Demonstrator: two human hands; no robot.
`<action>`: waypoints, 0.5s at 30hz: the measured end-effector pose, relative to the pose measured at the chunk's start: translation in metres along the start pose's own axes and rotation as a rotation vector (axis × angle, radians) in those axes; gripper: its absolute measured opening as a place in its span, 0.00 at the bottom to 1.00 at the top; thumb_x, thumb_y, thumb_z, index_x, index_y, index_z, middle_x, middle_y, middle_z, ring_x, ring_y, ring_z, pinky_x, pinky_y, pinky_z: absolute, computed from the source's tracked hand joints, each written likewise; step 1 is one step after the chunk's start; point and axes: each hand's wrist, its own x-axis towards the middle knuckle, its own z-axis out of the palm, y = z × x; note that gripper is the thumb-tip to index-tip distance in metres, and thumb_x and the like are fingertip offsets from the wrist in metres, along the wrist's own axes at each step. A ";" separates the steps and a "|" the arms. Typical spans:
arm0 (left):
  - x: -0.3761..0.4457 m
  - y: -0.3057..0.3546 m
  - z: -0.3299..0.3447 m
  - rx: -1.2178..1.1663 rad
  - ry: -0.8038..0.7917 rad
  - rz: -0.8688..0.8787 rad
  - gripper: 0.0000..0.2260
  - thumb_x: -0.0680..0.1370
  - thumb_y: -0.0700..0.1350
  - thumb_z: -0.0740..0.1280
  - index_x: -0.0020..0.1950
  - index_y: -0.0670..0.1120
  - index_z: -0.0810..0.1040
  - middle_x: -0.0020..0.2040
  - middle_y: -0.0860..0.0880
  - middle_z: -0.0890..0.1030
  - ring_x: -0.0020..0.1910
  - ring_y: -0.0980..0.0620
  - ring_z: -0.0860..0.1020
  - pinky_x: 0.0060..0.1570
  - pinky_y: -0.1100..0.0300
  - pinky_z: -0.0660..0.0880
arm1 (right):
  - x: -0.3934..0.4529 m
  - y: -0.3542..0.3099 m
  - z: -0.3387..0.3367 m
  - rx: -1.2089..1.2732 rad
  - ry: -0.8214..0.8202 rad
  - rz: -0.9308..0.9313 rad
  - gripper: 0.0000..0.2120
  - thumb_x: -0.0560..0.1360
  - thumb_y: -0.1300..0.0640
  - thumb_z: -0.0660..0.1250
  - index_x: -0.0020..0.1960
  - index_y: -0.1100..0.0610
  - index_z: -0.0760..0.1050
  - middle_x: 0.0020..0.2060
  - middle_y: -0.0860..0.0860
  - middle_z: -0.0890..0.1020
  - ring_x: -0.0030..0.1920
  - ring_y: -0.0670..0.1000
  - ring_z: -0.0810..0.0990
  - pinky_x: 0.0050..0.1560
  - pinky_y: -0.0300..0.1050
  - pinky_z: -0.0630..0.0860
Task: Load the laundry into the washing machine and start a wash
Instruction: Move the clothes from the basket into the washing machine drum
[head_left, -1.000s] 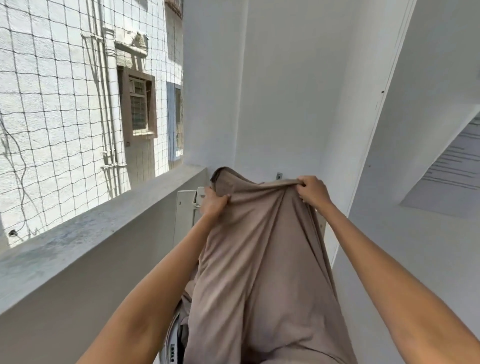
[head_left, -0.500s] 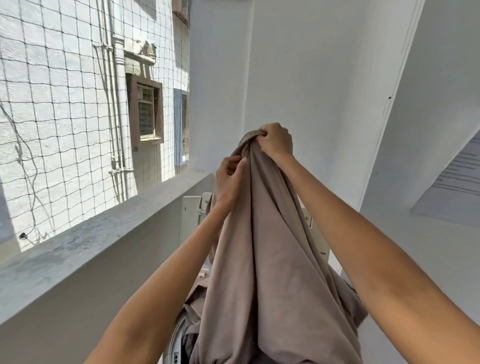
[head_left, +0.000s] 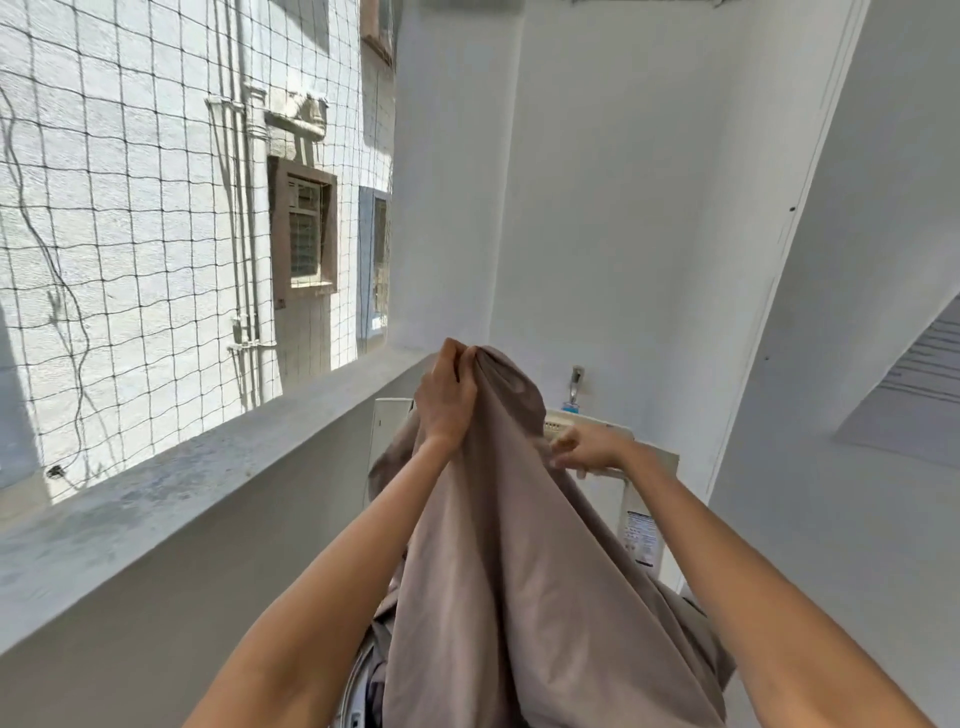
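Observation:
A large beige cloth (head_left: 519, 561) hangs in front of me over the top-loading washing machine (head_left: 647, 499), whose raised white lid shows behind it. My left hand (head_left: 447, 402) grips the bunched top of the cloth and holds it up. Lower and to the right, my right hand (head_left: 584, 449) pinches the cloth's right edge, just in front of the lid. The drum opening is mostly hidden by the cloth; a strip of the rim shows at the bottom (head_left: 358, 686).
A grey concrete ledge (head_left: 182, 483) runs along the left, topped by black netting (head_left: 130, 208). White walls close the far side and right. A tap (head_left: 575, 382) sticks out of the wall above the machine.
My right hand let go of the cloth's top and dropped to its right edge. My left hand now holds the top alone. The view has tilted slightly.

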 end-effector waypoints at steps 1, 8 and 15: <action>-0.002 -0.003 0.001 0.007 -0.004 0.007 0.09 0.81 0.50 0.58 0.46 0.46 0.70 0.36 0.51 0.77 0.37 0.46 0.77 0.36 0.57 0.67 | -0.001 0.004 0.011 0.003 0.011 0.002 0.06 0.76 0.57 0.66 0.41 0.53 0.78 0.35 0.51 0.78 0.30 0.46 0.77 0.25 0.34 0.69; -0.014 -0.029 -0.007 0.296 -0.149 0.250 0.22 0.74 0.58 0.67 0.59 0.44 0.70 0.60 0.45 0.71 0.60 0.45 0.68 0.61 0.53 0.62 | -0.004 -0.001 -0.008 0.090 0.505 0.065 0.13 0.78 0.50 0.62 0.42 0.59 0.78 0.30 0.54 0.81 0.30 0.49 0.77 0.37 0.43 0.70; -0.049 -0.002 0.037 0.281 -0.640 0.212 0.29 0.76 0.59 0.64 0.73 0.50 0.61 0.63 0.44 0.78 0.59 0.41 0.77 0.52 0.48 0.73 | -0.012 -0.035 -0.008 0.148 0.553 -0.185 0.07 0.76 0.54 0.66 0.46 0.56 0.81 0.38 0.52 0.83 0.39 0.51 0.80 0.46 0.50 0.76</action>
